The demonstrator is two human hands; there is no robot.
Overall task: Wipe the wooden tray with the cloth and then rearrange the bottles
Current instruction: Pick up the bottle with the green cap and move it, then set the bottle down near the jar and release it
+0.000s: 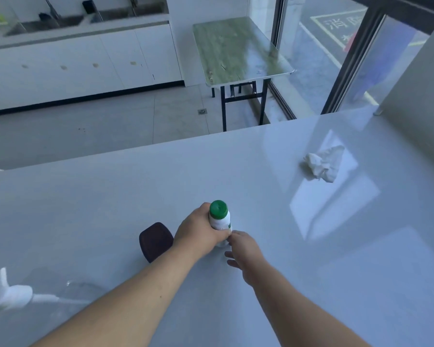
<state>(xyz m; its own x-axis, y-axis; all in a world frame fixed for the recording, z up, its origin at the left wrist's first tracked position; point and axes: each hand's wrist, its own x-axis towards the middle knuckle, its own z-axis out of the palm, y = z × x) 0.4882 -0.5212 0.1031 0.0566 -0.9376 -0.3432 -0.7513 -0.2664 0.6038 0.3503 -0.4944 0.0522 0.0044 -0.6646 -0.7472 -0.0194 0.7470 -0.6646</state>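
— What's on the glossy pale grey desk from where you stand?

— 1 white plastic bottle with a green screw cap, upright near the middle. The left hand is wrapped round its body from the left side, fingers closed on it just under the cap.

— And the right hand?

— Just beside the base of the bottle, on its right. The fingers are loosely spread and point toward the bottle. Whether the tips touch it I cannot tell; it grips nothing.

— Where is the cloth?

— A crumpled white cloth lies on the desk, well apart from both hands, toward the far right side.

— Any tray?

— A dark brown, rounded-corner object sits on the desk just left of the left wrist, partly hidden behind the forearm. It could be a small tray or a lid; I cannot say which.

— Anything else on the surface?

— At the near left edge a white shape shows, too blurred to name.

— And beyond the desk?

— A green-topped folding table with black legs stands against the glass wall, and white cabinets with a sink counter run along the far side of the room.
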